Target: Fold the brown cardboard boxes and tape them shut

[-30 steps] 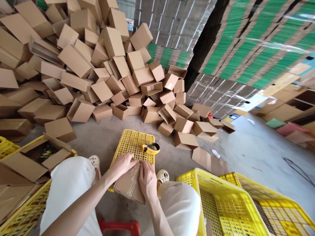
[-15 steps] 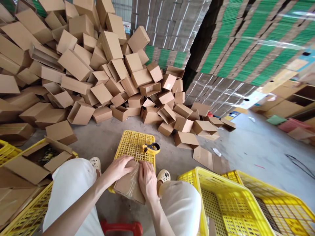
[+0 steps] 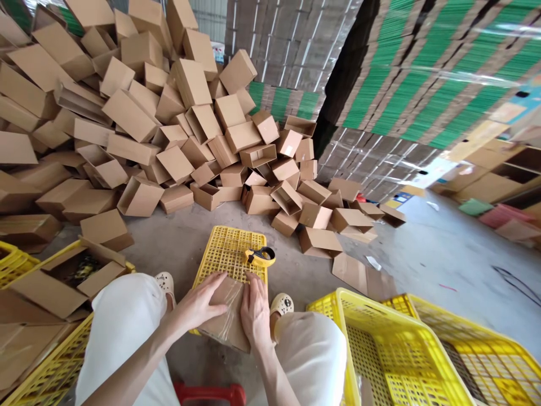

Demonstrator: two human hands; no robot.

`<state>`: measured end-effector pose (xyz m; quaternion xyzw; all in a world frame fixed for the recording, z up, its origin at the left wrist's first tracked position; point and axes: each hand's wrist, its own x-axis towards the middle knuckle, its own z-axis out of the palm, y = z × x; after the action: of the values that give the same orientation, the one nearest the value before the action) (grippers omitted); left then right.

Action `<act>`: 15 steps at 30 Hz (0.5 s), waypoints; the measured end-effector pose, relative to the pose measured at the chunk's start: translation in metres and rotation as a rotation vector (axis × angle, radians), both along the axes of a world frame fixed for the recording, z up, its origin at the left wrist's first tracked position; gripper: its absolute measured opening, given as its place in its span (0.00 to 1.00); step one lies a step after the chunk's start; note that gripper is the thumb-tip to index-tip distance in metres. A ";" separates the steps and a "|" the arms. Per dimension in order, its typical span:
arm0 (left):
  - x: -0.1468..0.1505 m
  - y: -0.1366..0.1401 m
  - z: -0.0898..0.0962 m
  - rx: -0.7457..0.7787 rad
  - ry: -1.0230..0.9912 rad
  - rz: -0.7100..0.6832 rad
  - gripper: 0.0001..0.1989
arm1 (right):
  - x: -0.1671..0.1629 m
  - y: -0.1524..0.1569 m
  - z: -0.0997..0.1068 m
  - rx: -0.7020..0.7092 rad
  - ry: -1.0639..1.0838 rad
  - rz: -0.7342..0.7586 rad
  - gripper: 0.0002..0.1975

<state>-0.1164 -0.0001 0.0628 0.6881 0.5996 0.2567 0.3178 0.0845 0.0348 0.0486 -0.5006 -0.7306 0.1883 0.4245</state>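
A cardboard box (image 3: pixel 226 322) with clear, wrinkled tape along its top lies on an upturned yellow plastic crate (image 3: pixel 222 242), between my knees. My left hand (image 3: pixel 202 301) grips the box's left side and far corner, its thumb lying across the top. On the right side my right hand (image 3: pixel 255 309) holds the box, fingers pointing away from me over the edge. Just beyond the box, a yellow and black tape dispenser (image 3: pixel 261 256) rests on the crate, touched by neither hand. The undersides of the box are hidden.
A large heap of cardboard boxes (image 3: pixel 177 124) fills the floor ahead. Yellow crates (image 3: pixel 380 344) stand at my right. At my left, an open carton (image 3: pixel 54 287) with dark contents sits on another crate. A red stool edge (image 3: pixel 209 393) shows below. Strapped cardboard stacks (image 3: pixel 406 84) rise behind.
My left hand has slid slightly left and toward me along the box, thumb spread more. My right hand's fingers have shifted a little right. Box and tape dispenser stay nearly in place.
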 end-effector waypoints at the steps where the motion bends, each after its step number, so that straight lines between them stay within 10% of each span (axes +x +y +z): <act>1: 0.003 -0.001 0.001 0.005 -0.001 0.001 0.40 | 0.001 0.000 -0.004 -0.015 0.042 -0.038 0.18; 15: 0.037 0.045 -0.012 0.207 0.135 0.182 0.11 | 0.000 0.005 -0.016 -0.235 0.263 -0.173 0.21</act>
<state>-0.0799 0.0445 0.0508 0.6757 0.6498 0.2981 0.1795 0.0844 0.0399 0.0327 -0.5786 -0.5960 0.2992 0.4695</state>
